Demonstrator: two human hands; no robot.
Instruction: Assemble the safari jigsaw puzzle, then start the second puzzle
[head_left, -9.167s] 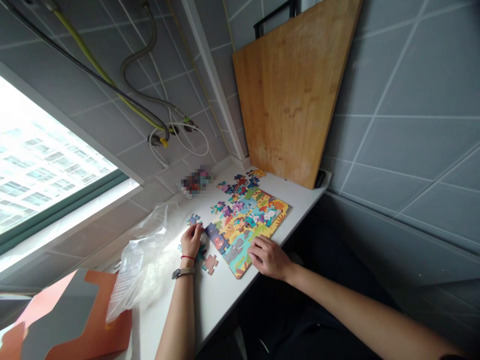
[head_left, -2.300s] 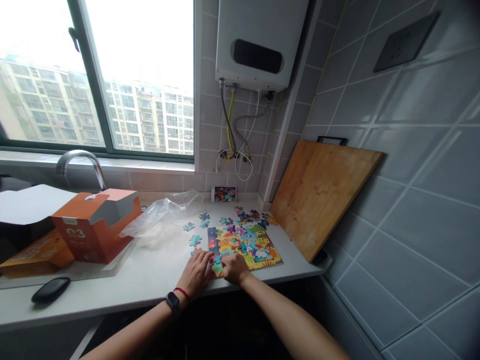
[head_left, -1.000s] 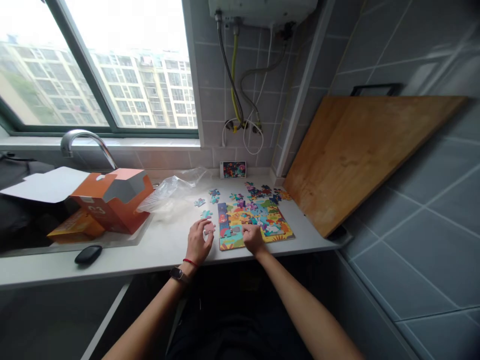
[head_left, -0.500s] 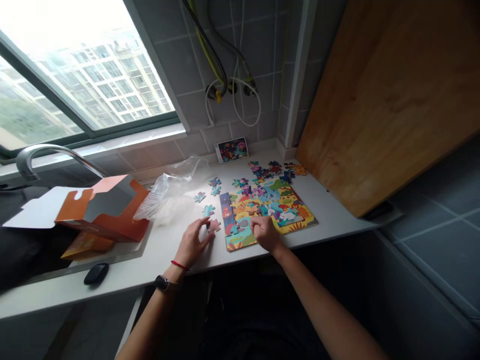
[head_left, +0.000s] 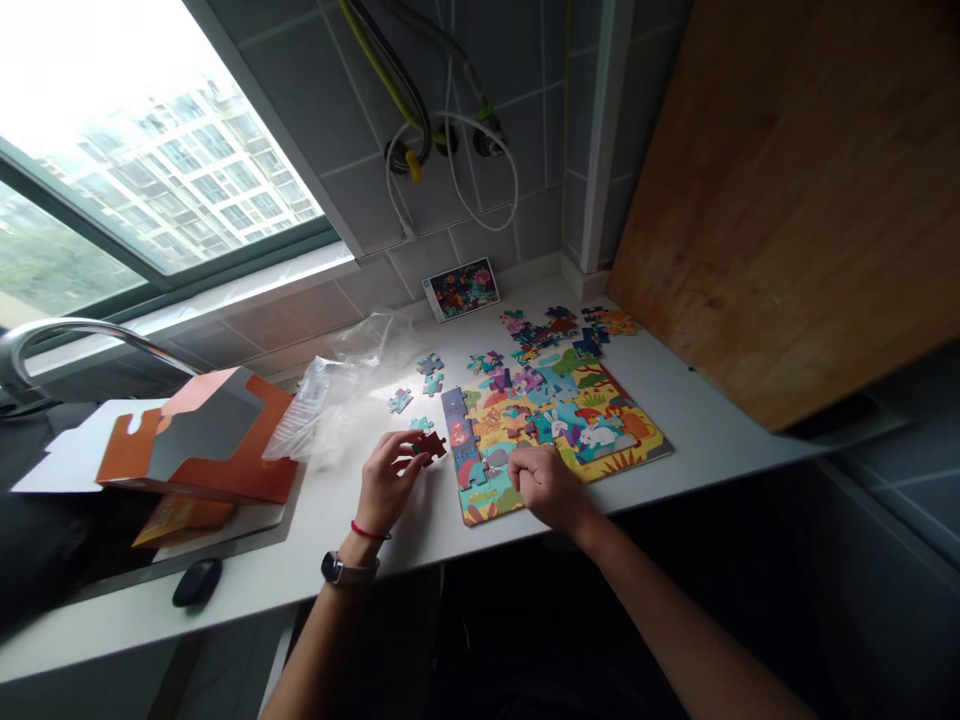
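Left hand [head_left: 386,487] picking up red jigsaw piece [head_left: 430,447] since last frame, head view tilting down, closing in on puzzle board [head_left: 600,440]

orange box [head_left: 217,460], plastic bag [head_left: 352,370], bamboo board [head_left: 780,220]

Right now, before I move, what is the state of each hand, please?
Left hand: closed, holding a dark red cardboard jigsaw piece.
Right hand: closed on the colourful cardboard jigsaw puzzle; cannot tell if it holds anything.
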